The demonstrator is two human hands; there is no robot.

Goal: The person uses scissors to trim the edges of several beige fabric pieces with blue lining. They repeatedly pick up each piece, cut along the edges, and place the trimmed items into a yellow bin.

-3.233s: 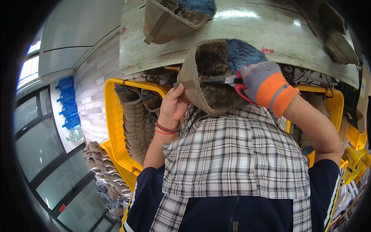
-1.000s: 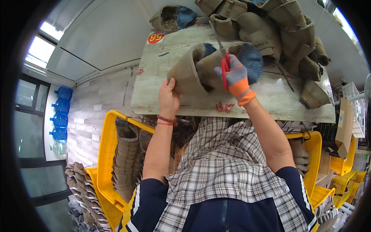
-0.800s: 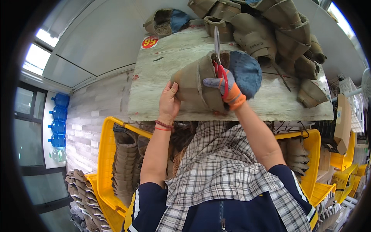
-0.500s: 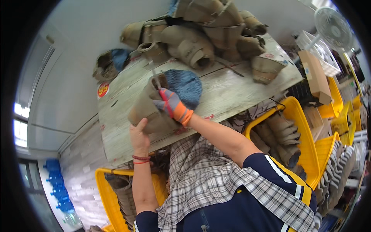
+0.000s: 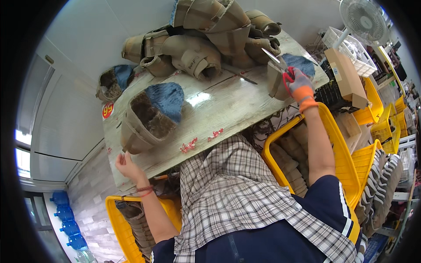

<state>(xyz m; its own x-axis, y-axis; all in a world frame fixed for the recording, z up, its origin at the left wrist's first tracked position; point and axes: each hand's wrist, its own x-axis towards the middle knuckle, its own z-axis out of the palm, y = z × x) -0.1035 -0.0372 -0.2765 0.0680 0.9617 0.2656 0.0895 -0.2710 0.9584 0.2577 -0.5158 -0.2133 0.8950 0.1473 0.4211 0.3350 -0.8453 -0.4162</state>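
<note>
A khaki boot upper [image 5: 137, 132] with brown fleece inside and a blue fleece flap stands at the left of the table, its opening facing up. At its lower left edge is my bare left hand [image 5: 127, 167], fingertips pinched together; whether they grip the edge or some small bit is too fine to see. My right hand [image 5: 300, 85], in a grey and orange glove, is closed round red-handled scissors [image 5: 271, 55] whose blades point up and left. The scissors are over a second boot upper [image 5: 276, 82], also with blue fleece, at the table's right end.
More boot uppers [image 5: 193, 55] are heaped along the back of the worn table [image 5: 228, 103], and another upper [image 5: 115, 82] sits at its far left corner. Yellow crates [image 5: 340, 153] filled with uppers flank my lap. A carton [image 5: 346, 76] and a fan [image 5: 364, 21] stand at right.
My right hand has swung right with the scissors, from the left upper to the one at the table's right end. My left hand has dropped lower left; the left upper now rests on the table.
</note>
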